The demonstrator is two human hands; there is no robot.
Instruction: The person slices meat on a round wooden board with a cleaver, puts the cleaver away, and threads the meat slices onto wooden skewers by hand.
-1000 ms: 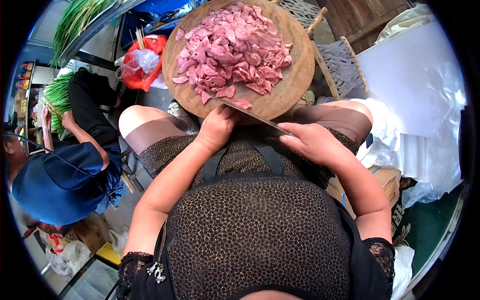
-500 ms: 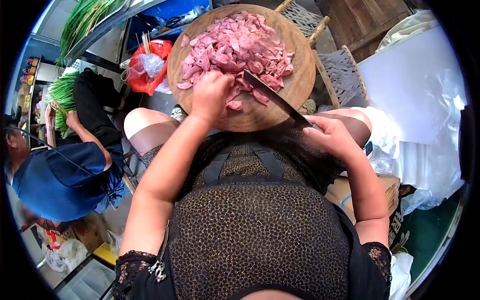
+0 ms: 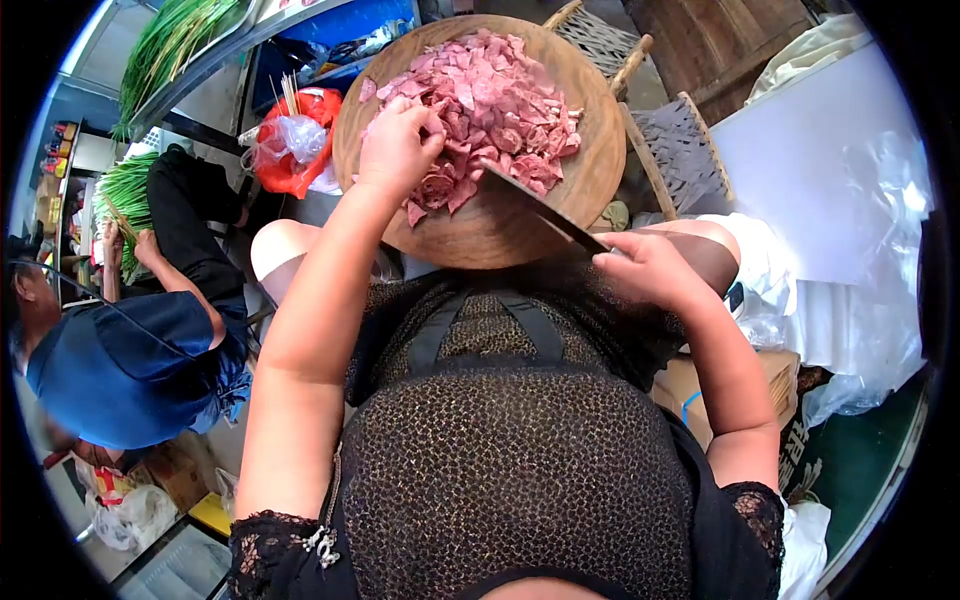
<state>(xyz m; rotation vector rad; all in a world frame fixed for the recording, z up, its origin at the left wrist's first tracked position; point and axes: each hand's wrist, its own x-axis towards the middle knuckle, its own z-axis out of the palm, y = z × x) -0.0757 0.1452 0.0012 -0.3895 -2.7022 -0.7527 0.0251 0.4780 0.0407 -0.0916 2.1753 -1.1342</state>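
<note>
A heap of sliced raw pink meat (image 3: 490,95) covers much of a round wooden chopping block (image 3: 590,165) between my knees. My left hand (image 3: 400,145) is over the left side of the heap, fingers curled in among the slices; what they pinch, if anything, is hidden. The handle of a knife (image 3: 540,210) is in my right hand (image 3: 645,268), off the block's lower right edge. Its dark blade slants up and left across the wood, tip touching or just above the front slices.
A red plastic bag (image 3: 300,140) with thin sticks stands left of the block. To the right is a woven-seat chair (image 3: 680,150). A co-worker in blue (image 3: 140,350) handles green stalks (image 3: 125,190) at far left. A white board (image 3: 800,180) stands at right.
My left hand has moved left and up along the meat. The knife has shifted slightly left and down, and several front slices lie differently on the block.
</note>
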